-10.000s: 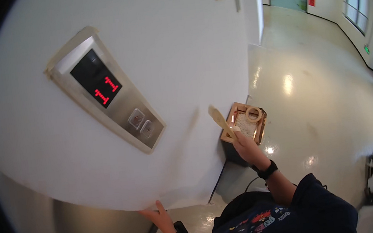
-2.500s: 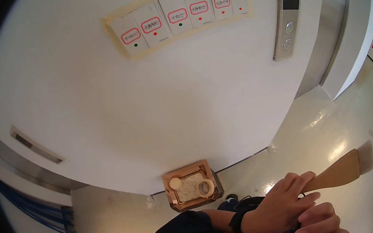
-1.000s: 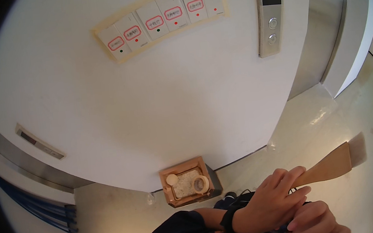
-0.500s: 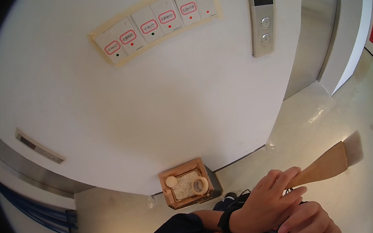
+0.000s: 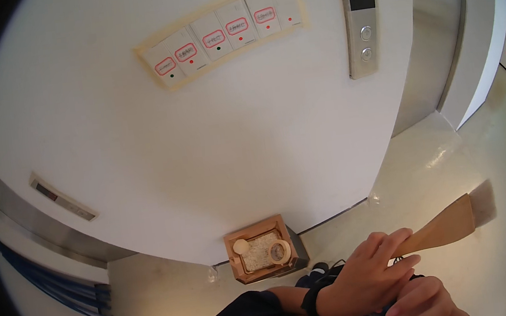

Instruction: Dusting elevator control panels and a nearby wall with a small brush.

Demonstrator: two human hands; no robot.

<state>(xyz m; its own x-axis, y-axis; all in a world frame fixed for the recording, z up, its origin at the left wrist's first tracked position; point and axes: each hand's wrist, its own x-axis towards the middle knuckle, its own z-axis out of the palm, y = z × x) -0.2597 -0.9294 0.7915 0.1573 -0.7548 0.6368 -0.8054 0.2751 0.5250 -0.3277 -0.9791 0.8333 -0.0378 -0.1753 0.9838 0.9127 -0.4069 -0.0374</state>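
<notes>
A flat brush with a wide wooden handle [image 5: 442, 229] and pale greyish bristles points up and to the right. My left hand [image 5: 365, 277], with a black band at its wrist, is shut on the narrow end of that handle. Just below it, my right hand [image 5: 429, 304] has its fingers curled close to the left palm. Whatever lies inside those curled fingers, if anything, is hidden. A thin dark cord [image 5: 398, 260] shows beside the left fingers.
A bin with a copper-coloured rim [image 5: 235, 262] and a pebble-filled top stands against the white wall [image 5: 225, 136]. Taped cards [image 5: 219, 36] and a lift button panel [image 5: 364, 37] are on that wall. Metal doors [image 5: 430, 54] stand right; blue bars [image 5: 53, 283] are at left.
The whole view has shifted slightly, so the wall, bin and hands sit a little further right. Both hands keep the same pose, with the brush still in the left.
</notes>
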